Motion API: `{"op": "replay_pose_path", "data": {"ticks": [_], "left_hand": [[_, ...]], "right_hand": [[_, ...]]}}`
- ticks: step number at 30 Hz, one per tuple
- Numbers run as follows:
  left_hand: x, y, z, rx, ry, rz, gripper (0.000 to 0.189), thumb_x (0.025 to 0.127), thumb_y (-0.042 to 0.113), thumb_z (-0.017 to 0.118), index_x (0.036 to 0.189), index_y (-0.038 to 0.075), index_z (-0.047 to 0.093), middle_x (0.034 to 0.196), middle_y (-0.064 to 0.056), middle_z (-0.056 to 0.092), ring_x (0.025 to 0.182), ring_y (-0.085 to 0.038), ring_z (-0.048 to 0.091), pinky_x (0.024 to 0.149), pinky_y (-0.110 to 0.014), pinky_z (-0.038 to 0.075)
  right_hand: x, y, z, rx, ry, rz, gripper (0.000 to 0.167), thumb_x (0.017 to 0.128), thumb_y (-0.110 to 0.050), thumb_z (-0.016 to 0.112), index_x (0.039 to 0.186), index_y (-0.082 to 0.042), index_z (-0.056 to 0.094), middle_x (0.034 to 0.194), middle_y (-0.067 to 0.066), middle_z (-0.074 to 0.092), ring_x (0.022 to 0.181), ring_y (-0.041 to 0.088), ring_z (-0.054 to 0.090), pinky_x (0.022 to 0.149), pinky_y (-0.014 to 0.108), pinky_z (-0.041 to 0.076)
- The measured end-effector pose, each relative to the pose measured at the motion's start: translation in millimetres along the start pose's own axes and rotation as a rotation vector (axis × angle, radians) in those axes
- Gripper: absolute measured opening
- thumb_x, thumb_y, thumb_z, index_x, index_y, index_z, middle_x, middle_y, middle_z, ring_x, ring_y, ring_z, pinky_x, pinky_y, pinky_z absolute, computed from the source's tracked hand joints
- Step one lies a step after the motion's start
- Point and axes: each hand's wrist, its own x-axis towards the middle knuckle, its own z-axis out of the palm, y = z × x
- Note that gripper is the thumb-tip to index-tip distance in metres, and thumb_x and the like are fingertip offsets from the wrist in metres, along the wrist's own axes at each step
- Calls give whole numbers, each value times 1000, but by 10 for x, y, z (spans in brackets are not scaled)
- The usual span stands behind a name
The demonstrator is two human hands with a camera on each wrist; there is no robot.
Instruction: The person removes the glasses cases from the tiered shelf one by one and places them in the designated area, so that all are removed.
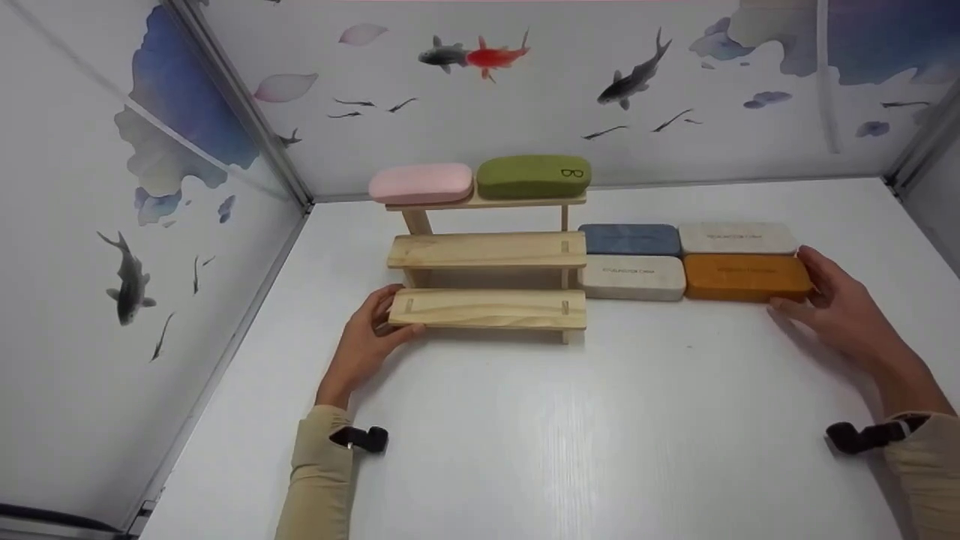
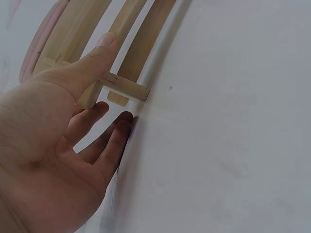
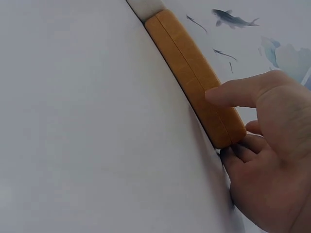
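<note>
My left hand holds the left end of a three-tier wooden display stand at its lowest shelf, thumb along the front edge and the other fingers around the end. At the right, my right hand grips the outer end of an orange glasses case; in the right wrist view its thumb lies on the front face of the case. Touching that case are a cream case to its left and a whitish case behind it. A blue case completes the block beside the stand.
On the stand's top shelf sit a pink glasses case and an olive-green one with a spectacles mark. A white table carries everything. Panels with painted fish enclose it at the back and sides.
</note>
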Motion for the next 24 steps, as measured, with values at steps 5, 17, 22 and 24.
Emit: {"op": "replay_pose_path", "data": {"ticks": [5, 17, 22, 24], "left_hand": [[8, -13, 3, -3, 5, 4, 85, 90, 40, 91, 161, 24, 48, 162, -1, 57, 143, -23, 60, 121, -45, 50], [-4, -19, 5, 9, 5, 12, 87, 88, 45, 91, 161, 27, 47, 162, 1, 56, 143, -22, 61, 121, -45, 51], [-6, -18, 10, 7, 3, 13, 88, 88, 45, 92, 161, 27, 46, 162, 1, 57, 142, -22, 61, 120, -45, 52], [-5, -16, 13, 9, 6, 10, 88, 87, 45, 92, 161, 27, 47, 162, 2, 57, 142, -22, 61, 120, -44, 52]], "right_hand": [[4, -88, 21, -6, 14, 62, 116, 99, -45, 81, 176, -20, -2, 182, 17, -9, 165, 54, 1, 135, 60, 16], [5, -312, 122, 72, 226, -38, 98, 99, -33, 83, 175, -22, 21, 183, 8, 15, 170, 35, 12, 140, 48, 13], [19, -414, 193, 65, 238, -47, 96, 99, -35, 82, 174, -23, 23, 181, 9, 24, 169, 27, 19, 132, 17, 23], [24, -458, 221, 64, 228, -32, 95, 99, -39, 81, 174, -28, 23, 181, 8, 25, 168, 28, 21, 124, 6, 28]]}}
